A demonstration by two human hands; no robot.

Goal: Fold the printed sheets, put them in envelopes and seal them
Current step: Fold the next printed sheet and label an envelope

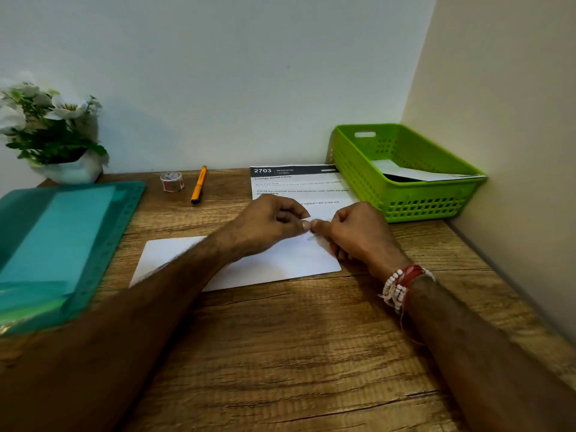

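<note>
Meeting thumb-to-thumb over the white paper [282,265], left grip [268,226] and right grip [358,236] curl closed; contents hidden.

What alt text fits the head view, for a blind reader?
A left hand and a right hand meet thumb to thumb over a white paper on a wooden desk. Behind lie a printed sheet, tape roll and orange pen; a green basket stands right, a teal folder left.
</note>
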